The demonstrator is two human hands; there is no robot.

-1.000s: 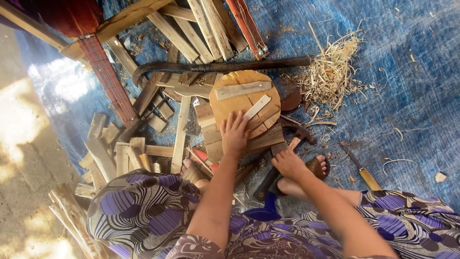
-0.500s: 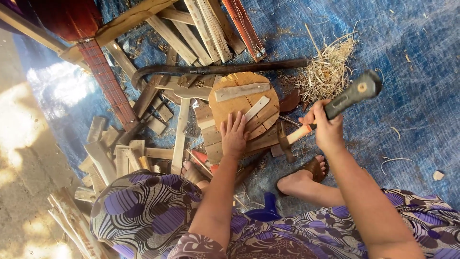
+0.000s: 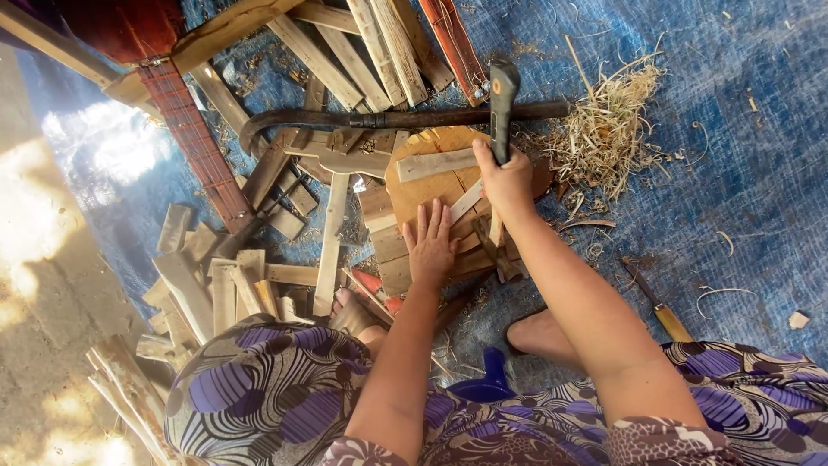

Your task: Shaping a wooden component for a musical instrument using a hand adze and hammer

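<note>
While the left hand (image 3: 429, 246) lies flat with fingers spread on a stack of wood slats (image 3: 448, 226), the right hand (image 3: 507, 179) is wrapped tight around the handle of a hammer (image 3: 501, 102).

Nearest the camera, a purple patterned garment (image 3: 285, 397) covers the seated person's lap, bare feet resting on the blue tarp (image 3: 742, 173); a knife with a yellow handle (image 3: 660, 306) lies on the tarp just right of the right forearm. The slats sit on a round wooden block (image 3: 423, 185) near the tarp's middle, the hammer's dark head lifted above the block's far edge. Offcut wood pieces (image 3: 207, 276) crowd the tarp's left side. Beyond the block lie a dark curved iron bar (image 3: 388, 119), a heap of pale shavings (image 3: 608, 129) to its right, and long planks (image 3: 362, 43) along the far edge.
</note>
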